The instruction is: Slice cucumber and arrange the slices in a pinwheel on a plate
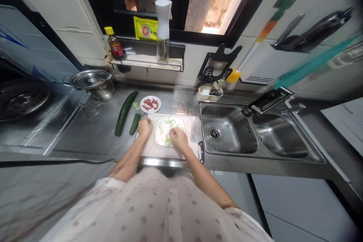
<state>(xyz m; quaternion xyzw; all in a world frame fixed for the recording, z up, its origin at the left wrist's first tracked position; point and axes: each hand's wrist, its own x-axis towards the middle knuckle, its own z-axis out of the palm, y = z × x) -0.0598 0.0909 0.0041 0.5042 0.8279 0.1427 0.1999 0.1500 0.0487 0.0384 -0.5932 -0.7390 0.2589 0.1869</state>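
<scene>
A white square plate [163,141] with several thin green-edged slices rests on a pale cutting board [150,151]. My right hand [178,139] is over the plate's right side, fingers pinched together; whatever they hold is too small to name. At the board's left edge, my left hand [145,127] has its fingers curled beside a few slices, its grip unclear. A short cucumber piece [135,124] lies just left of that hand, and a long cucumber [124,115] is farther left. Behind the board stands a round white plate [143,108] of chopped red pieces.
A knife with a black handle [202,152] lies at the board's right edge. Right of it is a double sink [229,147] with a black faucet [263,103]. A lidded steel pot [100,90] stands at the back left, below a wall shelf [141,62] with bottles.
</scene>
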